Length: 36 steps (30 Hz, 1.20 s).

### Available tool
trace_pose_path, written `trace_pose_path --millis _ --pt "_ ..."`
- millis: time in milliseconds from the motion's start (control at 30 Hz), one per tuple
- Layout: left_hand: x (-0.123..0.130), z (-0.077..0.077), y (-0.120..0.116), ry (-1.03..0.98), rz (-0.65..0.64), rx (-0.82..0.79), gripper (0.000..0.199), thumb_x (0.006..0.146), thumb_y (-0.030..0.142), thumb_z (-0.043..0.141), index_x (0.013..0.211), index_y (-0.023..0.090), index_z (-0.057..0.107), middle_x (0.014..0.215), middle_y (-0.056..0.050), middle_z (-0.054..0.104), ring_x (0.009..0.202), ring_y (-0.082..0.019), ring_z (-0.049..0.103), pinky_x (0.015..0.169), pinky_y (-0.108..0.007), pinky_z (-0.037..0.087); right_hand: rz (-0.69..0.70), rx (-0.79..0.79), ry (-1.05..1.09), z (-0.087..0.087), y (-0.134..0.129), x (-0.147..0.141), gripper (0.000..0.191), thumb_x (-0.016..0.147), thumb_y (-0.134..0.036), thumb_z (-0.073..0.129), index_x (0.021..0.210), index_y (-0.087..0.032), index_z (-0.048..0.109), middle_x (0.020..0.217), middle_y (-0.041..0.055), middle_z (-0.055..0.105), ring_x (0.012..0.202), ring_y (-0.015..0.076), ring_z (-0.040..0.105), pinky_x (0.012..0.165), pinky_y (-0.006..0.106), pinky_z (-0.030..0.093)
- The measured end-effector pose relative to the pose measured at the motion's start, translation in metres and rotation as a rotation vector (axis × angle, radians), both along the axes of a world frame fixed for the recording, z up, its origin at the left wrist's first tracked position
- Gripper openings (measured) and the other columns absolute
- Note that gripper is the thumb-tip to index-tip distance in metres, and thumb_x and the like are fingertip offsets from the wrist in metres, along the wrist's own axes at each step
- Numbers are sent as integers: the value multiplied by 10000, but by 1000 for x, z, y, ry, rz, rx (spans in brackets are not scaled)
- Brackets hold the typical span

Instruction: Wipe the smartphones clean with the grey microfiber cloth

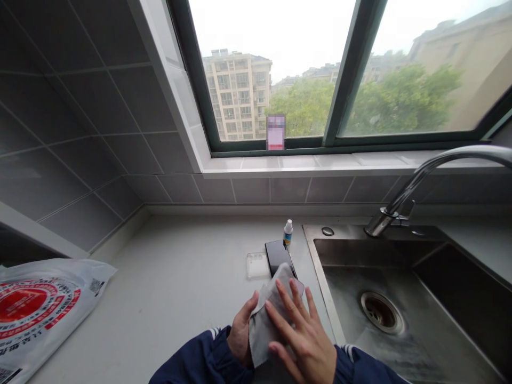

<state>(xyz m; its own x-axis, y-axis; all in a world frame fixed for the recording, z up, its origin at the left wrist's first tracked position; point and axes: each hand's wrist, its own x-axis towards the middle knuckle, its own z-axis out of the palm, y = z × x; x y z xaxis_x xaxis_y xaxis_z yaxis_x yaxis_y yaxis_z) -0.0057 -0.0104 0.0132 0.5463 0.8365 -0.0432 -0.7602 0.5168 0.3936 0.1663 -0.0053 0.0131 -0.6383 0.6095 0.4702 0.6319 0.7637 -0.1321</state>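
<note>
Cloth (264, 330) fills the left hand (240, 332), right hand (309, 341) spread over it, near sink edge (324, 288).

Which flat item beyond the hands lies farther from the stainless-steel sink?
The clear plastic case, left of the glossy black phone; only the case is see-through.

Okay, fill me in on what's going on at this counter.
A person holds a grey cloth in the left hand, with the right hand spread over it. A pinkish edge shows by the right fingers; what it belongs to is unclear. Just beyond the cloth, a dark phone-like device lies on the counter, between a clear case and a small upright bottle. The sink is on the right.
</note>
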Motion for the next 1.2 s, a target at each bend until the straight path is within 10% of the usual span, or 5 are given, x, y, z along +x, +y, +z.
trace_pose_path --millis 333,867,1200 --pt "-1 -13 -5 163 -60 -124 694 919 585 387 1392 84 468 921 -159 748 700 -246 722 606 -337 557 -195 -15 69 0 15 10 588 968 -333 446 1526 -232 287 1609 172 112 1455 441 119 1068 687 244" --pt "1 0 3 -70 -11 -34 677 925 584 296 1403 138 470 1278 -169 632 1177 -310 595 1035 -453 393 48 -66 52 5 -1 5 552 939 -250 506 1477 -286 386 1624 126 43 1453 445 116 1082 696 216" --pt "-2 -1 3 47 -77 -50 721 897 666 232 1417 197 400 1154 -185 657 925 -356 684 644 -407 518 -27 -172 346 -9 31 25 455 965 -126 426 1389 -263 517 1547 97 346 1445 324 267 1074 569 400"
